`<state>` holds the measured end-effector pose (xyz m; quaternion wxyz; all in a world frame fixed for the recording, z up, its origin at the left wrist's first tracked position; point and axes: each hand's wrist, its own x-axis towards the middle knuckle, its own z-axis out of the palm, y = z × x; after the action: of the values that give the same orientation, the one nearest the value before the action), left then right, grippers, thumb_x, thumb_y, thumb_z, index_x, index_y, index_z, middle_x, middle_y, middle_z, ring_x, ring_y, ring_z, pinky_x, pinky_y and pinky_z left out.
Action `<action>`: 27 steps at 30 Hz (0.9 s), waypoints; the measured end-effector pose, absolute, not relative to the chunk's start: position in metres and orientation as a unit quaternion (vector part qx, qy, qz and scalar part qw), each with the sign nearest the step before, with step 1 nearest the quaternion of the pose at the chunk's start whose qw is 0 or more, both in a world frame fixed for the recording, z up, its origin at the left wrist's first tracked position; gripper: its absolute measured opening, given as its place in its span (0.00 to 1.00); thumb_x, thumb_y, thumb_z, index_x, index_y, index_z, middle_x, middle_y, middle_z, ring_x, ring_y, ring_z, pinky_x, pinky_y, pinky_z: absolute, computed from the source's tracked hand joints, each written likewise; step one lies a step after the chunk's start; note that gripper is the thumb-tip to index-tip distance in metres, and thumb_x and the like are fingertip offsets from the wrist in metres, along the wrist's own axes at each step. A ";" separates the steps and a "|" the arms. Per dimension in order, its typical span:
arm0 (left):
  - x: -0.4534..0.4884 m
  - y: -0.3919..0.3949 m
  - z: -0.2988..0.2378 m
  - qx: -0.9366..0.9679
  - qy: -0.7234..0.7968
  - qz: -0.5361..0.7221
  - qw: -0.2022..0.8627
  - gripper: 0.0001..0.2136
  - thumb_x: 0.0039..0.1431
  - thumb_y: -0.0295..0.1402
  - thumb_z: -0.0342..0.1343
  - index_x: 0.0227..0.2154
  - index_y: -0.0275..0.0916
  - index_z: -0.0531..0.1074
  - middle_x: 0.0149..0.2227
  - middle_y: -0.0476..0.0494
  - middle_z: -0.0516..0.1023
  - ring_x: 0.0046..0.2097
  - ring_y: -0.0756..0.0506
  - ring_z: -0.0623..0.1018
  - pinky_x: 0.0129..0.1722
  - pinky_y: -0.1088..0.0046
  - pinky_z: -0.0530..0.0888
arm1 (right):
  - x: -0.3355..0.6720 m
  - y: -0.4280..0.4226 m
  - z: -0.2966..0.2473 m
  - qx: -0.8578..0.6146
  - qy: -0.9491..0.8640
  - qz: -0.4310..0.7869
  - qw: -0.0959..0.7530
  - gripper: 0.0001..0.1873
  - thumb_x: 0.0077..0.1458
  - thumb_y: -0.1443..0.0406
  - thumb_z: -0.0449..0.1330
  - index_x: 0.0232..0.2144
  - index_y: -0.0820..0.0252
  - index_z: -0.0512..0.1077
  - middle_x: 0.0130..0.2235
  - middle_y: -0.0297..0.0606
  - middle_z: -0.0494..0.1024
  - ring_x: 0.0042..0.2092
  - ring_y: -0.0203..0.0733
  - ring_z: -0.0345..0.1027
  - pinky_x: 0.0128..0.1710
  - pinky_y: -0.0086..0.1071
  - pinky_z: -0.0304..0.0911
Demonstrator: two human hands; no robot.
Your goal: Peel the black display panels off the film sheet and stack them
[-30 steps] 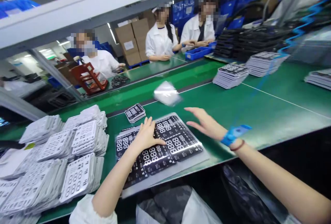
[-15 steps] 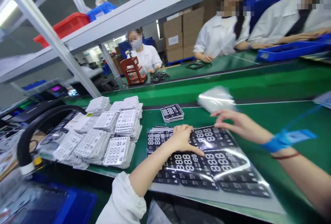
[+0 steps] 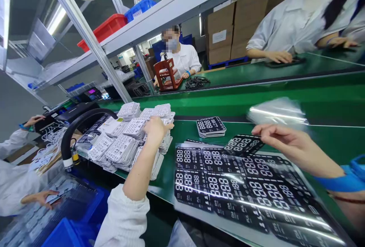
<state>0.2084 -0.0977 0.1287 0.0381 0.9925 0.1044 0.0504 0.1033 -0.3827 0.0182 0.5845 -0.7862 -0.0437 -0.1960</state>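
right hand (image 3: 285, 144) pinching black printed panel (image 3: 242, 145), left hand (image 3: 156, 130) at white panel stacks (image 3: 121, 148)

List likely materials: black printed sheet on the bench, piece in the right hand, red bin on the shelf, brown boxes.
Black printed sheet: likely plastic film, glossy; bright light streaks cross it.
Piece in the right hand: perhaps similar film, gloss unclear; thin, with similar black print.
Red bin: probably molded plastic, smooth; even colour.
Brown boxes: likely cardboard, matte; plain brown faces.

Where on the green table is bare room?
Bare table shows beyond the right hand, right of the clear plastic; a narrow gap lies between the white stacks and the black-topped stack. Crowded: left side, and under the printed sheet.
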 end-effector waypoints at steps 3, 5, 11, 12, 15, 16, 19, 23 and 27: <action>0.214 -0.088 0.124 0.992 0.108 0.038 0.056 0.34 0.46 0.43 0.64 0.51 0.23 0.63 0.49 0.20 0.68 0.53 0.27 0.68 0.49 0.53 0.67 | 0.100 -0.383 0.018 -0.782 -0.046 -0.190 0.592 0.24 0.44 0.43 0.60 0.20 0.57 0.68 0.37 0.41 0.73 0.41 0.49 0.67 0.40 0.38 0.66; 0.205 -0.093 0.121 0.987 0.092 0.106 0.075 0.39 0.47 0.41 0.62 0.57 0.20 0.55 0.52 0.17 0.63 0.55 0.26 0.64 0.50 0.51 0.65 | 0.100 -0.382 0.017 -0.771 -0.040 -0.197 0.604 0.24 0.44 0.43 0.61 0.20 0.58 0.68 0.37 0.42 0.73 0.41 0.48 0.67 0.40 0.38 0.65; 0.174 -0.140 0.109 0.858 -0.169 0.225 0.431 0.49 0.30 0.38 0.70 0.58 0.40 0.52 0.52 0.37 0.62 0.54 0.36 0.66 0.53 0.56 0.65 | 0.105 -0.372 0.010 -0.622 0.030 -0.204 0.755 0.23 0.38 0.47 0.67 0.23 0.58 0.67 0.29 0.33 0.71 0.26 0.33 0.61 0.24 0.27 0.61; 0.174 -0.149 0.103 0.816 -0.199 0.178 0.513 0.46 0.29 0.38 0.71 0.55 0.41 0.55 0.49 0.41 0.65 0.52 0.38 0.68 0.52 0.59 0.67 | 0.106 -0.371 0.010 -0.596 0.036 -0.199 0.777 0.23 0.36 0.49 0.69 0.24 0.58 0.66 0.26 0.31 0.69 0.24 0.32 0.60 0.22 0.26 0.60; 0.180 -0.177 0.079 0.668 -0.212 -0.023 0.713 0.35 0.34 0.35 0.69 0.48 0.39 0.62 0.39 0.45 0.72 0.45 0.41 0.73 0.50 0.61 0.69 | 0.108 -0.370 0.010 -0.536 0.051 -0.189 0.822 0.23 0.35 0.52 0.71 0.23 0.58 0.65 0.22 0.29 0.67 0.22 0.30 0.59 0.21 0.23 0.59; 0.181 -0.185 0.071 0.616 -0.191 -0.092 0.759 0.31 0.37 0.35 0.68 0.47 0.38 0.64 0.38 0.45 0.74 0.45 0.41 0.74 0.49 0.60 0.69 | 0.108 -0.370 0.011 -0.517 0.055 -0.189 0.833 0.23 0.34 0.53 0.71 0.23 0.59 0.65 0.23 0.28 0.67 0.22 0.29 0.60 0.21 0.23 0.59; 0.183 -0.202 0.048 0.495 -0.098 -0.248 0.827 0.24 0.46 0.32 0.63 0.48 0.37 0.65 0.42 0.41 0.76 0.48 0.39 0.74 0.51 0.54 0.69 | 0.107 -0.370 0.015 -0.479 0.058 -0.193 0.854 0.23 0.34 0.55 0.72 0.23 0.59 0.64 0.23 0.28 0.68 0.23 0.27 0.60 0.22 0.20 0.60; 0.176 -0.206 0.032 0.436 -0.100 -0.417 0.792 0.19 0.56 0.42 0.56 0.47 0.36 0.67 0.50 0.35 0.72 0.55 0.34 0.68 0.51 0.45 0.67 | 0.104 -0.366 0.019 -0.479 0.053 -0.196 0.854 0.23 0.35 0.54 0.72 0.23 0.59 0.64 0.24 0.28 0.69 0.24 0.28 0.63 0.24 0.22 0.64; 0.170 -0.201 0.030 0.354 -0.210 -0.490 0.768 0.37 0.44 0.59 0.57 0.52 0.38 0.66 0.58 0.34 0.64 0.62 0.30 0.57 0.54 0.43 0.62 | 0.102 -0.361 0.019 -0.530 0.051 -0.225 0.816 0.22 0.37 0.53 0.70 0.23 0.59 0.64 0.22 0.28 0.68 0.22 0.29 0.62 0.22 0.24 0.65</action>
<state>0.1702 -0.2007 0.0304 0.7683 0.3545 -0.2104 -0.4897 0.1019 -0.3609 0.0195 0.8162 -0.5299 0.0510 -0.2246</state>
